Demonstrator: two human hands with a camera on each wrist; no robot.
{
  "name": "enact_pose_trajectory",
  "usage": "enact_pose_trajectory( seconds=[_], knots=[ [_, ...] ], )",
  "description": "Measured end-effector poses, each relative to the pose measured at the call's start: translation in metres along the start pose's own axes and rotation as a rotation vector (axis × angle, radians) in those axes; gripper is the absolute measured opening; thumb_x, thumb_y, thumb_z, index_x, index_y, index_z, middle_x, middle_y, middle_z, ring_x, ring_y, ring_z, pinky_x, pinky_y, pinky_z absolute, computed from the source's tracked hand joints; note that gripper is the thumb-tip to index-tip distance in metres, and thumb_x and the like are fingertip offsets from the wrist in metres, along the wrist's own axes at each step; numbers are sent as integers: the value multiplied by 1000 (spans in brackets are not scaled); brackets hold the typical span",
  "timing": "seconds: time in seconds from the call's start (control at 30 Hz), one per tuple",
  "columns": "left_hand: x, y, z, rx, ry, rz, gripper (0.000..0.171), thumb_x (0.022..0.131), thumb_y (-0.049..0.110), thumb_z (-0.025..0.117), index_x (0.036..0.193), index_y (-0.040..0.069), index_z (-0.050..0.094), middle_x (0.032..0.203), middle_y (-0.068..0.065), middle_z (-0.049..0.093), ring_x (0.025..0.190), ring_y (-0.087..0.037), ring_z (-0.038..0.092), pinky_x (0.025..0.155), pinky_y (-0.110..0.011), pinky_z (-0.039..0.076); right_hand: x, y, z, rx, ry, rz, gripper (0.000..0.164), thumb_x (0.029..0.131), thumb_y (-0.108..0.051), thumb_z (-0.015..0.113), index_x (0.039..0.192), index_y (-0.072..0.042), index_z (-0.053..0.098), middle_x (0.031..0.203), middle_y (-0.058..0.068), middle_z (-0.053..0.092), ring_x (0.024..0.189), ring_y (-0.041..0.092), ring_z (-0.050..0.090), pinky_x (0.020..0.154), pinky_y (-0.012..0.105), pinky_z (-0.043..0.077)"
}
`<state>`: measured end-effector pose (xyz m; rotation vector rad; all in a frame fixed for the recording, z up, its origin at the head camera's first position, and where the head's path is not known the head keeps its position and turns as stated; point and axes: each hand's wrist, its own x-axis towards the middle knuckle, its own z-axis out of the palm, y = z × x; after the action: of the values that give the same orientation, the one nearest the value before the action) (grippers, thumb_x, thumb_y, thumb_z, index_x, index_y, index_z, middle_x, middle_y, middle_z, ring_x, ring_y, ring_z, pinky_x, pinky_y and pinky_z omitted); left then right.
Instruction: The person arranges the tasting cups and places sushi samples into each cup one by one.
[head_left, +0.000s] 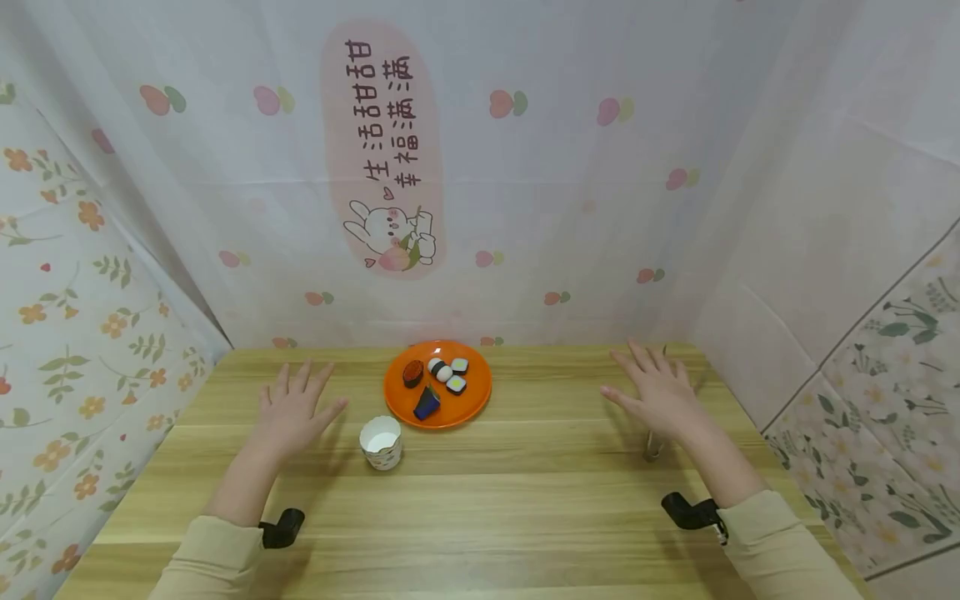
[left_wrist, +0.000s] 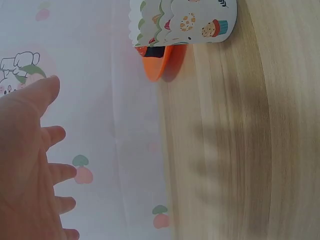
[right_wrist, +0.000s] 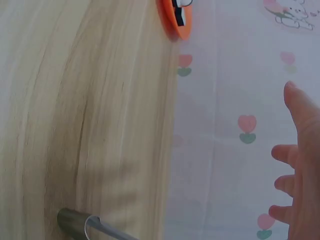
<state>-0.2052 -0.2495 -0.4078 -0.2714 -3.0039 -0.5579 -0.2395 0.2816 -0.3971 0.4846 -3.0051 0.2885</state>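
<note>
My left hand (head_left: 288,412) hovers over the left side of the table with its fingers spread, holding nothing. To the right of it stands a white paper baking cup (head_left: 382,444) with a scalloped rim and cupcake prints. My right hand (head_left: 660,398), also spread and holding nothing, is above the table's right side. Partly hidden below it lies a metal utensil (right_wrist: 75,223) with a bent, rounded end. An orange plate (head_left: 468,408) between the hands, at the back, bears several toy sushi pieces: a red-topped roll (head_left: 413,373), white-and-black pieces (head_left: 456,384) and a dark blue cone (head_left: 427,403).
The wooden table (head_left: 495,525) ends at the back against a white printed curtain (head_left: 540,217). Floral cloth (head_left: 90,333) hangs at the left, and another patterned cloth (head_left: 892,417) is at the right. Black wrist cameras (head_left: 283,528) sit by both sleeves.
</note>
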Motion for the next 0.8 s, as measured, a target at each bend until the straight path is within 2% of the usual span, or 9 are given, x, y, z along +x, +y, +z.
enact_pose_trajectory(
  seconds=[0.2,0.6,0.8],
  knots=[
    [0,2,-1,5,7,-1,77,96,60,39,151,7,25,152,-31,13,136,-55,-1,100,-75,-3,2,-4,2,-6,9,-6,79,94,-61,42,150,-8,29,155,24,11,138,50,7,102,74,3],
    [1,4,-2,15,13,39,76,97,57,39,149,4,27,149,-31,21,133,-56,13,100,-75,8,2,-20,3,28,49,-35,76,95,-59,43,149,-6,32,153,27,15,136,52,14,102,73,9],
    [0,5,-2,12,11,42,76,98,58,37,149,3,28,146,-31,29,130,-55,24,100,-73,16,2,-30,6,46,57,-42,75,95,-58,44,148,-6,33,152,27,18,135,51,17,101,73,11]
  ],
)
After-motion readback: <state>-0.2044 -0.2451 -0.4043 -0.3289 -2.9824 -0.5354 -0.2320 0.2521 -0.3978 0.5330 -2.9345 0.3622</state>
